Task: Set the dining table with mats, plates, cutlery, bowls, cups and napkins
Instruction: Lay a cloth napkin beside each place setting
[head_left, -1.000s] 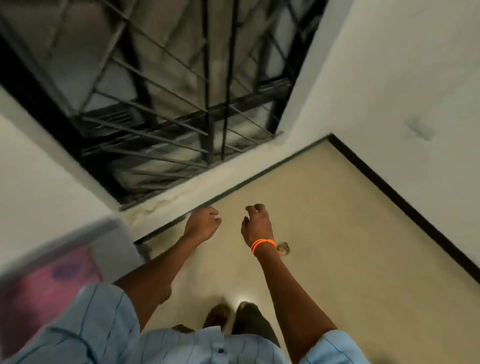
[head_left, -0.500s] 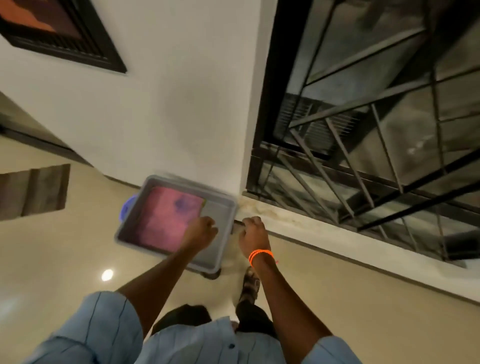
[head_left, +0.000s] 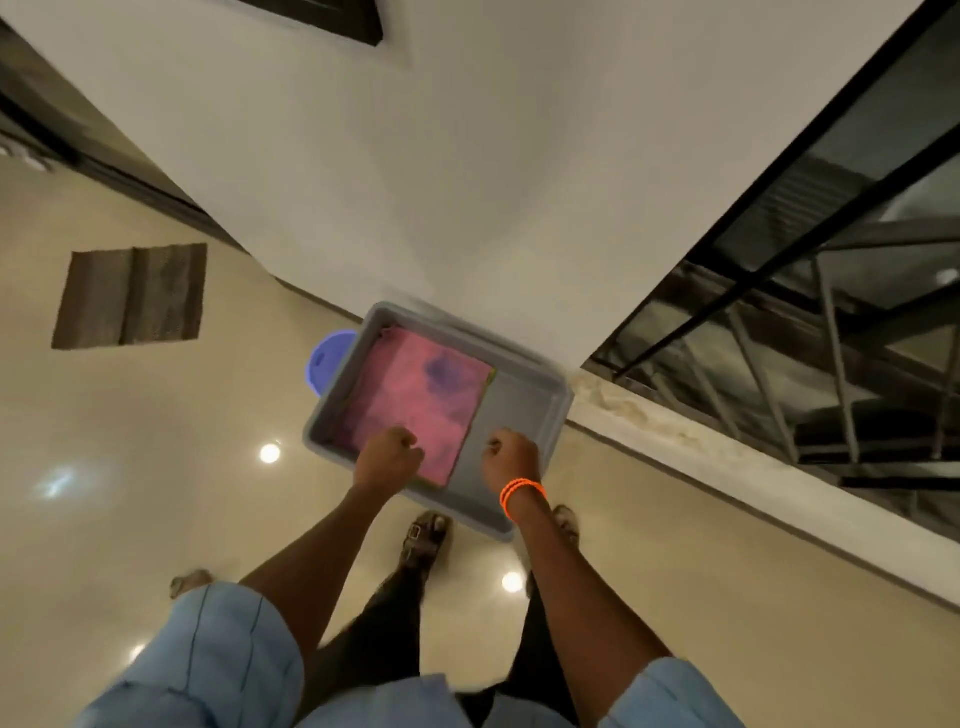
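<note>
A grey plastic tub (head_left: 524, 405) stands on the floor against the white wall. Inside it lies a pink mat (head_left: 415, 400) with a blurred dark blue patch, covering the left part of the tub's bottom. My left hand (head_left: 389, 457) hovers over the near edge of the pink mat with its fingers curled and nothing in it. My right hand (head_left: 511, 457), with an orange bead bracelet on its wrist, is over the tub's bare grey part, also curled and holding nothing. The picture is blurred, and I cannot tell whether either hand touches the tub.
A blue round plastic thing (head_left: 330, 361) sticks out behind the tub's left side. A brown doormat (head_left: 130, 296) lies on the glossy beige floor at the left. A barred window (head_left: 831, 338) runs along the right. My sandalled feet (head_left: 423, 540) stand just before the tub.
My view has swung left from the window and floor corner to the grey tub. Both hands now hang over the tub, nearer to it than half a second ago.
</note>
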